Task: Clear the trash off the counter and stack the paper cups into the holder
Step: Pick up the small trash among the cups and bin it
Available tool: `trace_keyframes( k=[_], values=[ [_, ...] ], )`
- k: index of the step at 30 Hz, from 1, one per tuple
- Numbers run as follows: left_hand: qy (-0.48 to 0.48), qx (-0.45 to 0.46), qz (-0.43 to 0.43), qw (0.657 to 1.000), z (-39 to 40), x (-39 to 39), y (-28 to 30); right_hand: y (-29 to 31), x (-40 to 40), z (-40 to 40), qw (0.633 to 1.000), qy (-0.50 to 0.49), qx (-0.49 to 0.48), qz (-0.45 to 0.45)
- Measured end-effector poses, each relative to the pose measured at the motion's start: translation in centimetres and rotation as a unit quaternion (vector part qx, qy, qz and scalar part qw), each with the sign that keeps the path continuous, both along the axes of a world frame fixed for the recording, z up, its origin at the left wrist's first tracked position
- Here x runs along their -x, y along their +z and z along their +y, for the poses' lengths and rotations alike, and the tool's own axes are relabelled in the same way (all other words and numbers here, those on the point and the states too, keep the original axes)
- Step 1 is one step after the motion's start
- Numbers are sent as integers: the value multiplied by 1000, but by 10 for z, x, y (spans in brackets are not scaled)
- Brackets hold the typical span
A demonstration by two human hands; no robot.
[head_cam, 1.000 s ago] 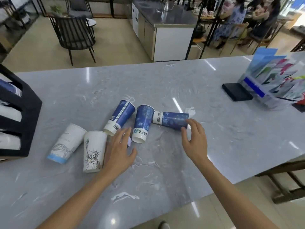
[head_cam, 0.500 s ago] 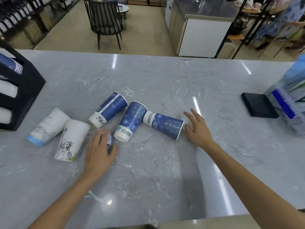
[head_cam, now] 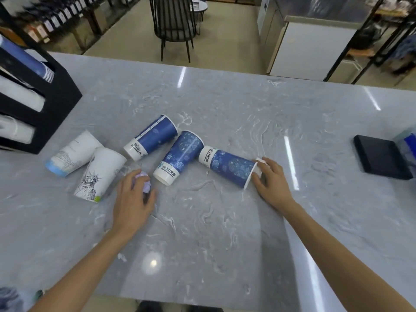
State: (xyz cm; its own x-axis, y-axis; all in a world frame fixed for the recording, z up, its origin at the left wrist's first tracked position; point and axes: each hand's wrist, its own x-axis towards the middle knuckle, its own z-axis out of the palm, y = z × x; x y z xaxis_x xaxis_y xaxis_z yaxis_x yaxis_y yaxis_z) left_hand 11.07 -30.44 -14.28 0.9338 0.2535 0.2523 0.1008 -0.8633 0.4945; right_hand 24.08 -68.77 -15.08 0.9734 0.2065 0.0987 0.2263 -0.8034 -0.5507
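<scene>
while the left hand (head_cam: 132, 199) curled round a crumpled pale paper scrap (head_cam: 144, 183) & the right hand (head_cam: 271, 181) pinched a white wad (head_cam: 261, 165) beside the rightmost fallen blue paper cup (head_cam: 229, 166), both needed lifting w/o nudging cups.

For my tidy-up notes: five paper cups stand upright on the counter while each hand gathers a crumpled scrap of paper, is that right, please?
Not quite. The head view shows the five paper cups lying on their sides, not upright. The rest holds: on the counter the left hand and right hand each gather a crumpled scrap.
</scene>
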Motion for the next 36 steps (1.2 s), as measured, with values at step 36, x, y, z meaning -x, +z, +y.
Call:
trace_keyframes(
  k=[36],
  values=[
    [-15, 98, -61, 993, -18, 100, 36, 60, 159, 58, 982, 19, -158, -102]
  ],
)
